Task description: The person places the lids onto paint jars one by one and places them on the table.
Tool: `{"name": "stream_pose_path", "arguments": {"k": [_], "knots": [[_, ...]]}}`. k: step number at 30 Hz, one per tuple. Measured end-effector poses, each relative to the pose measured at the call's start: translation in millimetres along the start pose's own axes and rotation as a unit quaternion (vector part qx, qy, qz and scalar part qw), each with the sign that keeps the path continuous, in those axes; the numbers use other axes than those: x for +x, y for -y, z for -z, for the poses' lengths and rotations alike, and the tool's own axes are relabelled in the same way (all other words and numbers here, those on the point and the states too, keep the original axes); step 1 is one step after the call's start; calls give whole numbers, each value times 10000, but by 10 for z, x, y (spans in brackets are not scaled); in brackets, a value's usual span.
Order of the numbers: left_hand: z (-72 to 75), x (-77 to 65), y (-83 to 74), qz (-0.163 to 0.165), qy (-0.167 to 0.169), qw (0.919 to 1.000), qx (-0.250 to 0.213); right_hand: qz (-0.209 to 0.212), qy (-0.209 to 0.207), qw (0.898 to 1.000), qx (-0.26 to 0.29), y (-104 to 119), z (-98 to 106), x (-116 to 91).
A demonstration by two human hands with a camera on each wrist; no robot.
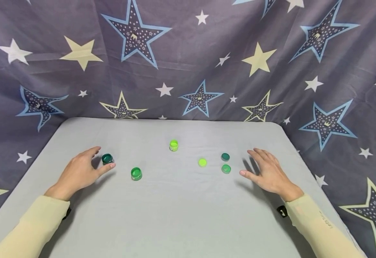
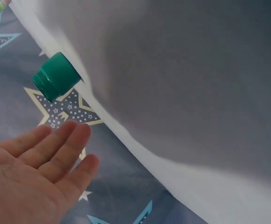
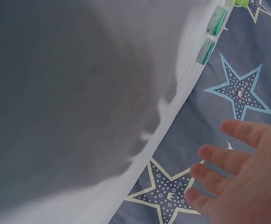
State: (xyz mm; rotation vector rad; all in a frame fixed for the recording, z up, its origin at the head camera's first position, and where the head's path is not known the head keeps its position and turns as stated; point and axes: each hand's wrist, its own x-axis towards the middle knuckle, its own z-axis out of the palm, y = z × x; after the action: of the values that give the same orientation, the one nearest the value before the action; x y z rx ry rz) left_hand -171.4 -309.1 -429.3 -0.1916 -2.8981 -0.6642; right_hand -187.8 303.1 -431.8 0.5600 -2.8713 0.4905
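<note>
In the head view, my left hand [image 1: 80,171] reaches around a small dark green jar [image 1: 107,159], fingers and thumb spread on either side. The left wrist view shows a gap between those fingers and the jar [image 2: 57,77]. To its right stands a mid-green open jar [image 1: 136,173], and farther back a lime open jar [image 1: 174,145]. My right hand [image 1: 268,172] hovers with parted fingers, holding nothing. Left of it lie a dark teal lid [image 1: 225,157], a green lid [image 1: 226,168] and a lime lid [image 1: 202,162].
Everything stands on a table with a pale grey cover [image 1: 181,215]. A dark curtain [image 1: 181,46] printed with stars hangs behind the table and along both sides.
</note>
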Motion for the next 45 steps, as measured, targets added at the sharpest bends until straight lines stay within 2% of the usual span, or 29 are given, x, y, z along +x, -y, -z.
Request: {"name": "stream_pose_path", "arguments": {"k": [9,34,45], "knots": [[-35,62,-7,208,110,9997,-68,92,-38,9999,126,71,-56,52],[-97,274,-69,698,751,9945,-214,235,-42,9995,198,202,-130,128],[-110,303,-56,819,809,9931,-221,243,-48,9995,172,212,-158,174]]}}
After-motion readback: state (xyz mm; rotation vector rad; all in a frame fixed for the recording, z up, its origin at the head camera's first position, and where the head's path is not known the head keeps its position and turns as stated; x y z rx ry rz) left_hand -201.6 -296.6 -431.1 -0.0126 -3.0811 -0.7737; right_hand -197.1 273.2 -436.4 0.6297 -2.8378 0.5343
